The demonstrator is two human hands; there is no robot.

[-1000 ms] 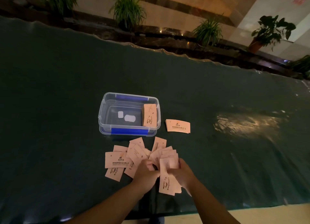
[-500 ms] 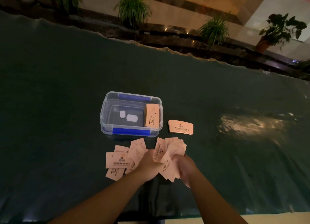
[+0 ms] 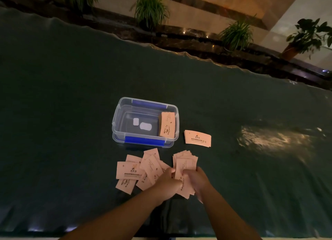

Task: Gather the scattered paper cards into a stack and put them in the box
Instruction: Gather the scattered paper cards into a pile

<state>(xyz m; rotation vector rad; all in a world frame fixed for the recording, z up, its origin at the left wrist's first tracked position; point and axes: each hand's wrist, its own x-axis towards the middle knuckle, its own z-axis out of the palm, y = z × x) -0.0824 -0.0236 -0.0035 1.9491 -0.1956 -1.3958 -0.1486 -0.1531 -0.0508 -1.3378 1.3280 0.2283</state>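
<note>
We've got a bundle (image 3: 185, 169) of cards pinched upright between both hands, just clear of the surface (image 3: 62, 96), and that's new: a second ago these same cards lay fanned flat in the spread. Half a second back they were coming up loose and splayed; now the edges sit closer, though the top corners are not yet flush. So the gathering is well under way, we'd say, with squaring to follow.

Our right hand (image 3: 198, 181) is closed on the bundle's right edge, and our left hand (image 3: 168, 182) is closed on its left edge, thumb up against the face.

Left of the bundle, the loose cards (image 3: 129, 170) lie overlapping near the front edge; we count roughly seven or eight, but the overlap hides some. One small stack (image 3: 197, 138) sits alone just right of the box (image 3: 124, 106), unmoved. Inside the box, one stack (image 3: 167, 124) leans against the right wall, same as before, beside two white labels (image 3: 145, 126) on the floor.

One box, two stacks set down, one bundle in hand, and the spread waiting. Four plants (image 3: 150, 7) line the ledge beyond.
</note>
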